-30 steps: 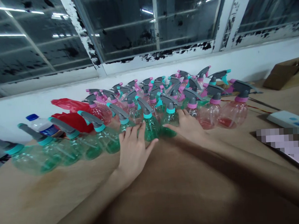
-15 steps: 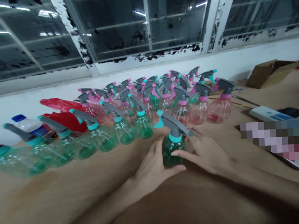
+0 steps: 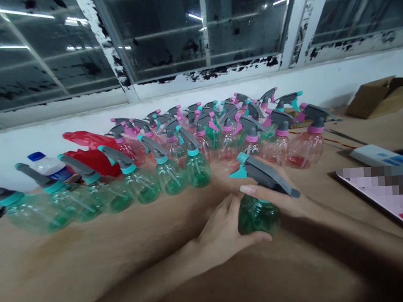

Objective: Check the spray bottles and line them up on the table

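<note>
A green spray bottle [image 3: 258, 216] with a grey trigger head and a turquoise collar is between my hands, a little above or on the table; I cannot tell which. My left hand [image 3: 227, 228] wraps round the bottle's body from the left, thumb across its lower front. From the right, my right hand [image 3: 281, 198] grips around the neck and collar, with its thumb over the front below the spray head. Its other fingers are mostly hidden behind the bottle. A green spray bottle [image 3: 197, 169] at the end of a slanting row stands to the left of my hands.
More green spray bottles [image 3: 171, 177] line the left side. Several pink-collared bottles [image 3: 304, 150] crowd the back by the wall. A red plastic bag [image 3: 89, 150], a blue-capped bottle [image 3: 46, 164], a cardboard box [image 3: 374, 99] and a white device [image 3: 377, 154] lie around.
My right hand has moved up from the bottle's body to its neck. The bottle has shifted right and slightly nearer, and the view has moved slightly.
</note>
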A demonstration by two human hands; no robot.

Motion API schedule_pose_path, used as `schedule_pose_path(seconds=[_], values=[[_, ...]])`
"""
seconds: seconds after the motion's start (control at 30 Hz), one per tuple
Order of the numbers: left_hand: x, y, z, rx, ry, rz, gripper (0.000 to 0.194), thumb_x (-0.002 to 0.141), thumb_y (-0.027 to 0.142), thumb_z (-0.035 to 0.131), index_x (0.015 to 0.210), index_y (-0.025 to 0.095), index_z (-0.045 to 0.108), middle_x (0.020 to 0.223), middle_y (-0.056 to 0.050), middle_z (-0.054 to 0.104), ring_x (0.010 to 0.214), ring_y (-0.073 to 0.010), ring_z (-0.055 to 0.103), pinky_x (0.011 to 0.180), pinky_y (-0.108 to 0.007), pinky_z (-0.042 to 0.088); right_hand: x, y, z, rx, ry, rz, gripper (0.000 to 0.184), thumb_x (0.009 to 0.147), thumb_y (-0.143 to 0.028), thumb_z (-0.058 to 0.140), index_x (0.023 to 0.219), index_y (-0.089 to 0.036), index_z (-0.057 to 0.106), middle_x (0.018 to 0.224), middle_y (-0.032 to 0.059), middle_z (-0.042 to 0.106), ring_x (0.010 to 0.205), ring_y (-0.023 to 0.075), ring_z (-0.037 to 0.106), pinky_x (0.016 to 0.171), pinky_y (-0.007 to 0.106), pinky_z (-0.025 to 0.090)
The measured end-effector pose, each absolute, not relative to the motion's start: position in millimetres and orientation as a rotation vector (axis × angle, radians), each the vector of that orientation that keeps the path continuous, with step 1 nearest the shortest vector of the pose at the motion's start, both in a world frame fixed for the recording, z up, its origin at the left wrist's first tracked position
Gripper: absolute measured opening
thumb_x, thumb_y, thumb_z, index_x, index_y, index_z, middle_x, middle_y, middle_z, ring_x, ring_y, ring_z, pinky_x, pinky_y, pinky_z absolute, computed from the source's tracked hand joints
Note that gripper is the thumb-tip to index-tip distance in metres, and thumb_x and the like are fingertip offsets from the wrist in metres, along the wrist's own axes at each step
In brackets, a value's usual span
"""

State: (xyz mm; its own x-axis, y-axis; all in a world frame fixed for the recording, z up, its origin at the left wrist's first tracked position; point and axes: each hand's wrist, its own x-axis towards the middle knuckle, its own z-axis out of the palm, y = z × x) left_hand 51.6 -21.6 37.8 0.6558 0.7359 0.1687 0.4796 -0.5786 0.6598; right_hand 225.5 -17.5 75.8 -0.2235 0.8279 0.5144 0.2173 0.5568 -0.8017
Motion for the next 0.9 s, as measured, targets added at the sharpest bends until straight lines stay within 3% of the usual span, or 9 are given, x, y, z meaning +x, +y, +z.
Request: schedule_pose_path(seconds=[0.2,0.4,0.5,0.7,0.9], values=[[57.9,-11.1,34.1,2.312,0.889,0.657,0.088,0.069,0.046,0.081,0.137,0.014,0.036,0.135,-0.017,0.048,0.126,-0.0345,0.044,0.103,-0.049,0.039,229.6,-9.3,75.9,-0.882,-1.697,0.763,0.024,0.081,-0.04,0.065,0.102,-0.029,0.063,0.09,-0.0013,0.064,0.082,0.0184,0.061,0.075,0.032,0.049],[52.6,-2.8,17.1,2.406,0.954,0.62,0.097,0.07,0.053,0.077,0.144,0.018,0.025,0.14,-0.017,0.044,0.128,-0.0363,0.043,0.101,-0.052,0.04,231.4,-0.6,75.8,-0.976,-1.734,0.718,0.018,0.082,-0.043,0.062,0.087,-0.026,0.058,0.074,-0.0017,0.056,0.072,0.0185,0.056,0.07,0.034,0.048],[42.3,3.7,11.4,2.554,1.021,0.461,0.098,0.071,0.053,0.075,0.144,0.015,0.023,0.143,-0.02,0.04,0.132,-0.0372,0.037,0.105,-0.055,0.033,231.2,5.7,74.0,-1.006,-1.74,0.67,0.019,0.083,-0.044,0.061,0.089,-0.026,0.059,0.075,-0.0016,0.057,0.07,0.018,0.055,0.065,0.033,0.046],[26.2,11.8,8.2,2.727,1.064,0.307,0.081,0.086,0.055,0.058,0.144,0.01,0.025,0.149,-0.019,0.031,0.138,-0.0304,0.028,0.11,-0.049,0.027,233.1,11.4,73.2,-0.965,-1.737,0.7,0.018,0.085,-0.042,0.059,0.099,-0.03,0.061,0.063,-0.0049,0.052,0.054,0.014,0.048,0.052,0.028,0.04],[26.9,11.0,3.6,2.787,1.058,0.302,0.072,0.091,0.049,0.053,0.143,0.007,0.028,0.149,-0.019,0.03,0.139,-0.0281,0.026,0.112,-0.047,0.026,234.9,11.6,72.3,-1.028,-1.719,0.739,0.024,0.085,-0.048,0.057,0.096,-0.027,0.062,0.069,-0.0016,0.056,0.061,0.017,0.055,0.058,0.032,0.046]])
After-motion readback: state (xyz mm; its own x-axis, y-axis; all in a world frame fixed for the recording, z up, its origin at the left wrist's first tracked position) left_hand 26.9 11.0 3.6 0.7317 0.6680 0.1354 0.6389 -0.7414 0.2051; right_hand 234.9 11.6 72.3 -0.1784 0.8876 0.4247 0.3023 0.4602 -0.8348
